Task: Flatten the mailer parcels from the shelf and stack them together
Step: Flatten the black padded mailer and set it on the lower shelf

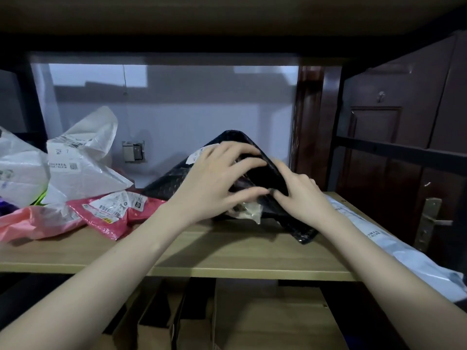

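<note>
Black bubble mailer (257, 173) stands peaked on the wooden shelf (227, 251), left hand (214, 180) curled over its ridge, right hand (300, 195) pinching its fold. Bare board lies in front; pressing there risks it sliding off the lip. Behind-left, the pink mailer (118, 210) and white mailers (83, 157) crowd the space.

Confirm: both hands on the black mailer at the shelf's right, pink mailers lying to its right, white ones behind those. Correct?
One slip: the pink mailers lie to the left of the black mailer, not to its right, as the head view shows. The rest holds: the left hand and the right hand are both on the black mailer on the shelf, and the white mailers sit behind the pink ones.
</note>
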Available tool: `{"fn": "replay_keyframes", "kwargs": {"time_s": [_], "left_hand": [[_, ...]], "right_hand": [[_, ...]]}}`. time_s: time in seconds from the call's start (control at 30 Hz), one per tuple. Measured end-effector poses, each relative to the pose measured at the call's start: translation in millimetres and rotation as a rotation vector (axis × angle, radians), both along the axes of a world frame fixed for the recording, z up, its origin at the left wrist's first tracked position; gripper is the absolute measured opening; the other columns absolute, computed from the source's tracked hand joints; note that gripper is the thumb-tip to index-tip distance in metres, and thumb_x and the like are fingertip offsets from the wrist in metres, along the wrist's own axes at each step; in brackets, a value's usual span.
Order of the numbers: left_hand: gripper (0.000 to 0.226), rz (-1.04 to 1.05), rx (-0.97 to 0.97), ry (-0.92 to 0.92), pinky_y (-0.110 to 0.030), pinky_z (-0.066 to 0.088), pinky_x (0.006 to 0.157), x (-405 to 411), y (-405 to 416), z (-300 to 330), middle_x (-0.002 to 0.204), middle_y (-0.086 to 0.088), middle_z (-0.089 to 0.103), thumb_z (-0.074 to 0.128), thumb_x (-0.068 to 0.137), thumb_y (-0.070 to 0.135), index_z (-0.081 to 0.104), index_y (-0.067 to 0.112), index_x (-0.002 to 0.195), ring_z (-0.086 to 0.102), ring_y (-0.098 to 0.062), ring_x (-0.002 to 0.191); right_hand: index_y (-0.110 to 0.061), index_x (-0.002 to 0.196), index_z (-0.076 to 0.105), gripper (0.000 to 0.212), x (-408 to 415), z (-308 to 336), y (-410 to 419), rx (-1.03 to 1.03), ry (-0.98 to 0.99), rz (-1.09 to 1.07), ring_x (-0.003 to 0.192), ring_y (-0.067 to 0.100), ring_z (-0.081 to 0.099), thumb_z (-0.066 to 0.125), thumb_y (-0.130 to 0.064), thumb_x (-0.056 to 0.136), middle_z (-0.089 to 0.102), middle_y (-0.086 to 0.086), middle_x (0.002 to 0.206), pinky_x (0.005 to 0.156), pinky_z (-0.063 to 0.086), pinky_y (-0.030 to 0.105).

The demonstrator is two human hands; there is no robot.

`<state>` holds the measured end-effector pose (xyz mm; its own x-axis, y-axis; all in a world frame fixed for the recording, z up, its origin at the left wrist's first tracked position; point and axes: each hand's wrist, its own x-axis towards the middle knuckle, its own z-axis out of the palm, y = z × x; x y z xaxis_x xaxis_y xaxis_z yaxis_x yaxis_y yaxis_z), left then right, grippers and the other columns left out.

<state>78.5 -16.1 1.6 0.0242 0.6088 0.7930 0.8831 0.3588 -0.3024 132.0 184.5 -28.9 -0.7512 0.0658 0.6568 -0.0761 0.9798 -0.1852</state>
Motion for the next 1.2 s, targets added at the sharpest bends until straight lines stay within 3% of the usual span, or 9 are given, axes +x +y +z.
{"fn": "replay_keyframes", "kwargs": {"time_s": [0.13,0.2,0.33,0.43,0.63,0.77,0.9,1.03,1.2], "left_hand": [[0.071,0.060,-0.191,0.007,-0.030,0.023,0.106,14.0,-0.3,-11.4,0.119,0.010,0.059,0.042,0.078,0.074,0.052,0.026,0.129,0.052,-0.011,0.112],[0.073,0.118,-0.248,0.052,-0.034,0.021,0.108,10.7,0.1,-16.5,0.120,0.009,0.057,0.049,0.074,0.073,0.050,0.026,0.130,0.051,-0.013,0.114],[0.030,0.090,-0.145,0.129,-0.033,0.030,0.100,0.1,-1.3,-19.7,0.100,0.008,0.064,0.061,0.075,0.036,0.063,0.025,0.103,0.059,-0.018,0.099],[0.012,0.059,-0.034,0.101,-0.031,0.037,0.093,-8.2,-8.6,-14.9,0.079,0.008,0.065,0.064,0.074,0.024,0.066,0.022,0.085,0.062,-0.018,0.081],[0.019,-0.057,0.249,-0.293,-0.034,0.051,0.066,-21.0,-34.4,-0.4,0.071,0.007,0.067,0.062,0.081,0.035,0.069,0.018,0.085,0.057,-0.009,0.065],[0.008,-0.127,0.477,-0.475,-0.014,0.044,0.063,-31.2,-47.8,8.9,0.063,0.022,0.064,0.075,0.078,0.027,0.069,0.022,0.079,0.056,0.009,0.062],[0.012,-0.236,0.646,-0.706,-0.024,0.045,0.065,-40.9,-56.8,13.0,0.060,0.018,0.064,0.075,0.076,0.029,0.068,0.037,0.070,0.054,0.001,0.060],[0.014,-0.319,0.767,-0.781,-0.029,0.049,0.072,-44.0,-59.5,14.5,0.059,0.021,0.064,0.072,0.077,0.028,0.067,0.038,0.069,0.057,0.001,0.063],[0.018,-0.371,0.732,-0.774,-0.024,0.044,0.067,-40.3,-58.3,18.0,0.058,0.019,0.061,0.069,0.080,0.026,0.066,0.040,0.068,0.053,-0.001,0.062]], "right_hand": [[-0.042,0.136,0.021,0.059,1.7,-1.2,-0.3,-0.026,-0.020,-0.002,0.098,0.044,0.058,0.051,-0.028,0.087,0.067,0.014,0.099,0.084,0.046,0.044],[-0.039,0.136,0.023,0.057,2.7,-1.4,-2.2,-0.043,-0.026,0.006,0.099,0.044,0.057,0.051,-0.027,0.087,0.067,0.013,0.100,0.083,0.044,0.042],[-0.033,0.137,0.027,0.053,4.2,-5.3,-5.3,-0.012,-0.005,-0.014,0.096,0.042,0.058,0.052,-0.033,0.090,0.068,0.012,0.097,0.085,0.042,0.042],[-0.031,0.134,0.031,0.047,4.6,-6.4,-5.2,0.020,0.011,-0.048,0.089,0.043,0.058,0.051,-0.035,0.092,0.066,0.014,0.087,0.085,0.043,0.044],[-0.027,0.125,0.041,0.031,7.0,-12.3,7.2,0.033,-0.045,-0.153,0.085,0.044,0.058,0.044,-0.037,0.095,0.062,0.015,0.076,0.083,0.046,0.049],[-0.021,0.115,0.049,0.029,13.5,-13.4,9.5,0.031,-0.041,-0.171,0.087,0.044,0.059,0.037,-0.041,0.097,0.067,0.017,0.086,0.073,0.043,0.042],[-0.020,0.116,0.051,0.035,19.2,-6.6,4.1,0.093,-0.021,-0.217,0.093,0.046,0.058,0.033,-0.044,0.097,0.066,0.021,0.096,0.072,0.041,0.042],[-0.020,0.113,0.052,0.038,20.2,2.8,6.8,0.084,-0.025,-0.226,0.097,0.047,0.056,0.033,-0.048,0.096,0.065,0.022,0.100,0.078,0.043,0.045],[-0.029,0.108,0.056,0.042,23.7,5.6,16.3,-0.057,-0.125,-0.123,0.098,0.037,0.057,0.038,-0.061,0.088,0.067,0.012,0.096,0.082,0.043,0.041]]}}
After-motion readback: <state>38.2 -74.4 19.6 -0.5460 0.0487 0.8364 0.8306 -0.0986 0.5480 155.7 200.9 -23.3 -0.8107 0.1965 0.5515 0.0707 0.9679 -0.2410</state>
